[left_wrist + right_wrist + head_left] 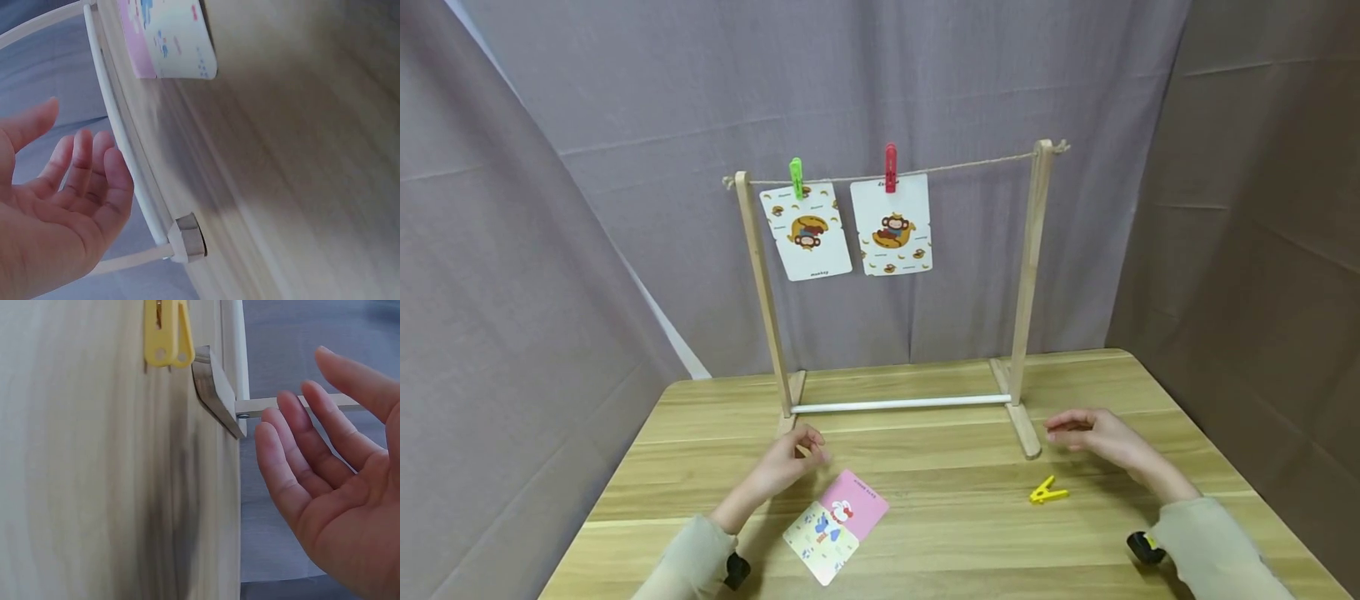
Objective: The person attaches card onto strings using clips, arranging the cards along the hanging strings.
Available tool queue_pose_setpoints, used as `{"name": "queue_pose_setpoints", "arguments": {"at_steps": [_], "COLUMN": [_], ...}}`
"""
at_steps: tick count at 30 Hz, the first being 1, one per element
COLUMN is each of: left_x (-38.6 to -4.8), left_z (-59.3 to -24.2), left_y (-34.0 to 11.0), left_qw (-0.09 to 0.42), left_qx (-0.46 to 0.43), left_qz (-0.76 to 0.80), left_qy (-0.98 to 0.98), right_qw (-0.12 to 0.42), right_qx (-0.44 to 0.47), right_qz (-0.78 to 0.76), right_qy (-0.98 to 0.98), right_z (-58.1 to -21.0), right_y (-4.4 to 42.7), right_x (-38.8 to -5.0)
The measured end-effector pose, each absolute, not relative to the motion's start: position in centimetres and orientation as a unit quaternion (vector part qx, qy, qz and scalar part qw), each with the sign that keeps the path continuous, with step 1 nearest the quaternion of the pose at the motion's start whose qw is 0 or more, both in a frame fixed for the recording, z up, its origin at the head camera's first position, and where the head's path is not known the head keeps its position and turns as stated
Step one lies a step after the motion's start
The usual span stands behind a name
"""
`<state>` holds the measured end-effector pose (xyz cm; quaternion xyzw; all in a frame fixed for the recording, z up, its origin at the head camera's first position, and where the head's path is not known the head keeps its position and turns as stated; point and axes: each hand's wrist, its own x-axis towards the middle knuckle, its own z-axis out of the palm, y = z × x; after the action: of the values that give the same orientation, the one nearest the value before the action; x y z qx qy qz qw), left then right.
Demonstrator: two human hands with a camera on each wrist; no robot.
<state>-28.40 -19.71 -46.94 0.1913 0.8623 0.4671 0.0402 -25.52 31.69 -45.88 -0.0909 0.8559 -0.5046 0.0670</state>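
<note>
Above the table, near the stand's left foot, my left hand (786, 461) hovers with relaxed, slightly bent fingers and holds nothing. Just to its right a pink and cream card (868, 506) with a white rabbit-like figure lies flat on the wood. My right hand (1097, 436) is held over the table beside the stand's right foot, also holding nothing; its loosely bent fingers show in the right wrist view. A yellow clothespin (1048, 491) lies on the table below that hand. Neither hand touches the card or the clothespin.
A wooden stand (1028, 275) carries a twine line (977, 164). A green clothespin (796, 177) and a red clothespin (891, 169) hold two monkey cards, the left card (820, 262) upside down and the right card (913, 250) upright. A white bar (902, 404) joins the feet.
</note>
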Motion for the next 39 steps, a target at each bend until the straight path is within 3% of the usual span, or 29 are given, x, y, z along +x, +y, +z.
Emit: {"name": "queue_pose_setpoints", "arguments": {"at_steps": [21, 39], "left_x": [-27.4, -27.0], "left_z": [-48.0, -49.0], "left_y": [-19.9, -19.9], "left_qw": [0.084, 0.112], "left_qx": [0.227, 0.22], "left_qz": [0.467, 0.461], "left_qy": [0.85, 0.852], "right_qw": [0.143, 0.142], "right_qx": [-0.112, -0.12], "right_qz": [-0.518, -0.523], "right_qy": [0.836, 0.832], "right_z": [-47.5, -49.1], "right_y": [32.3, 32.0], "right_x": [-24.7, -24.8]}}
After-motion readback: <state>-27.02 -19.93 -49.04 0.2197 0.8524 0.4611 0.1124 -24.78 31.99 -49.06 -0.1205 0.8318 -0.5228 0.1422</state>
